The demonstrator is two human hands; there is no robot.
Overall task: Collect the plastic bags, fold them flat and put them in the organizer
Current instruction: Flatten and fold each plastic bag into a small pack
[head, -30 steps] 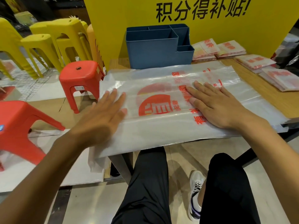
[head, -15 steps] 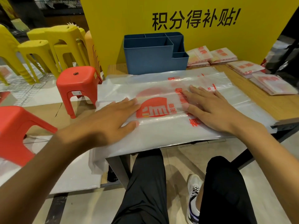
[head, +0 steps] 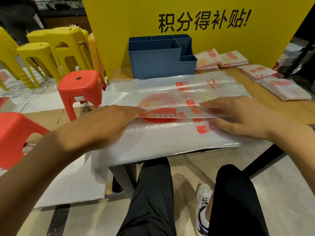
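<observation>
Both hands slid inward; fingers pinch plastic bag [head: 170, 140] fold; sign [head: 202, 19] reads 积分得补贴!

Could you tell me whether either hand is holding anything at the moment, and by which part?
Both the left hand and right hand pinch the plastic bag at its raised fold edge.

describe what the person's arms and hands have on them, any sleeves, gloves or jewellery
Both forearms are bare, with no sleeves in view. The left hand and right hand wear no gloves, and no rings, watch or bracelets show.
</observation>
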